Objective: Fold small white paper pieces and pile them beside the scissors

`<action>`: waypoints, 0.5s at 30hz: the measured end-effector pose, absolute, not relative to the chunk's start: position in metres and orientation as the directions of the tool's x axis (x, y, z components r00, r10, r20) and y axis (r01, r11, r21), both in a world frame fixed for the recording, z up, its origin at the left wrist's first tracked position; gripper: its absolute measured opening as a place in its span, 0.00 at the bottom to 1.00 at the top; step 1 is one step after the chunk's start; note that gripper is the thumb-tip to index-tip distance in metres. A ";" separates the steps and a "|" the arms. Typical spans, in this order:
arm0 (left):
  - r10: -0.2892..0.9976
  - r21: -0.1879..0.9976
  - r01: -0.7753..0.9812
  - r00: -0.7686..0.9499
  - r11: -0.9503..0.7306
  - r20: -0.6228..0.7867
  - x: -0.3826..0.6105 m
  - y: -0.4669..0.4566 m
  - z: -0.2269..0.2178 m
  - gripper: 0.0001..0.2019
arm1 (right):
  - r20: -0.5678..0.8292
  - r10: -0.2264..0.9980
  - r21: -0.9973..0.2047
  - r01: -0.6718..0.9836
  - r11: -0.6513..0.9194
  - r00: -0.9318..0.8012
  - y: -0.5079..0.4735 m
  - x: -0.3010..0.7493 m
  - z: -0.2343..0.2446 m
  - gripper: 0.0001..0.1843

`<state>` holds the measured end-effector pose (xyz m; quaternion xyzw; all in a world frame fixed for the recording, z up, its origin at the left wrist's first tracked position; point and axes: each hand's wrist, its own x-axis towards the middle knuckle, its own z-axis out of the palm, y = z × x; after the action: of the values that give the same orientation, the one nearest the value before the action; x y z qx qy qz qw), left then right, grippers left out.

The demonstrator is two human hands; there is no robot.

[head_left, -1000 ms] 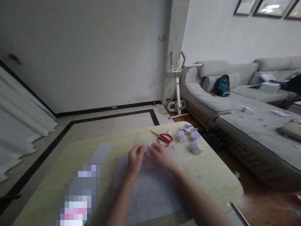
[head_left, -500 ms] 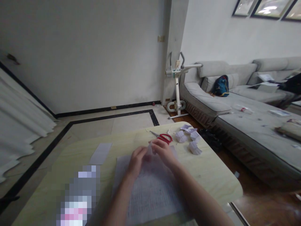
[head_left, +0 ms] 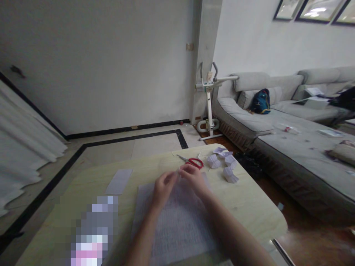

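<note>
Above a large sheet covered in lines of writing [head_left: 180, 229], my left hand [head_left: 163, 186] and my right hand [head_left: 192, 179] meet fingertip to fingertip. Both are closed in a pinch on a small piece of pale paper [head_left: 178, 172]; the fingers hide most of it, so its shape cannot be made out. Just beyond my right hand lie scissors with red handles [head_left: 195, 163], blades pointing left. Several small folded paper pieces [head_left: 213, 161] sit to the right of the scissors. A flat blank paper slip [head_left: 119, 181] rests to the left of the big sheet.
The pale wooden table [head_left: 249, 207] has rounded corners. A blurred-out object [head_left: 91, 232] occupies its left front. Beyond the right edge stands a grey sofa [head_left: 299, 147] with a blue backpack [head_left: 261, 101]. White exercise equipment [head_left: 209, 103] stands by the wall.
My fingers have drawn closer together, and the small paper that stuck up between them now shows much less. The scissors, folded pieces and sheets stay where they were.
</note>
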<state>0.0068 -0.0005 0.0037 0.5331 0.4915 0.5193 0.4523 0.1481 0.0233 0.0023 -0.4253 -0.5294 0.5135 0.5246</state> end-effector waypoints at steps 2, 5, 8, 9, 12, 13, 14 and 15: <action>0.992 0.990 0.089 -0.035 -0.114 0.117 0.005 0.000 0.004 0.14 | 0.126 0.988 -0.989 -0.083 0.119 -0.086 0.024 0.148 0.001 0.10; 0.989 0.981 0.140 -0.042 -0.134 0.141 0.005 -0.001 0.004 0.12 | 0.128 0.987 -0.991 -0.057 0.123 -0.096 0.023 0.147 0.001 0.10; 0.985 0.968 0.199 -0.035 -0.156 0.166 0.006 -0.001 0.000 0.11 | 0.146 0.986 -0.988 0.042 0.150 -0.085 0.022 0.146 0.000 0.08; 0.984 0.961 0.225 -0.038 -0.162 0.174 0.006 -0.001 -0.002 0.11 | 0.150 0.985 -0.984 0.081 0.157 -0.086 0.022 0.145 -0.001 0.08; 0.977 0.934 0.314 -0.075 -0.169 0.202 0.006 0.000 -0.006 0.10 | 0.151 0.981 -0.968 0.181 0.171 -0.121 0.022 0.146 -0.002 0.08; 0.972 0.923 0.343 -0.087 -0.175 0.217 0.005 0.000 -0.006 0.10 | 0.150 0.980 -0.962 0.209 0.176 -0.134 0.023 0.146 -0.002 0.08; 0.968 0.912 0.368 -0.097 -0.183 0.233 0.005 0.000 -0.006 0.09 | 0.150 0.978 -0.955 0.235 0.182 -0.146 0.023 0.146 -0.002 0.09; 0.964 0.904 0.383 -0.103 -0.191 0.247 0.005 0.000 -0.006 0.09 | 0.155 0.976 -0.948 0.256 0.190 -0.151 0.023 0.146 -0.001 0.09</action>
<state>0.0045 -0.0003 -0.0058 0.5997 0.5616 0.4857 0.2986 0.1464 0.0230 -0.0014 -0.4842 -0.6365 0.4129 0.4359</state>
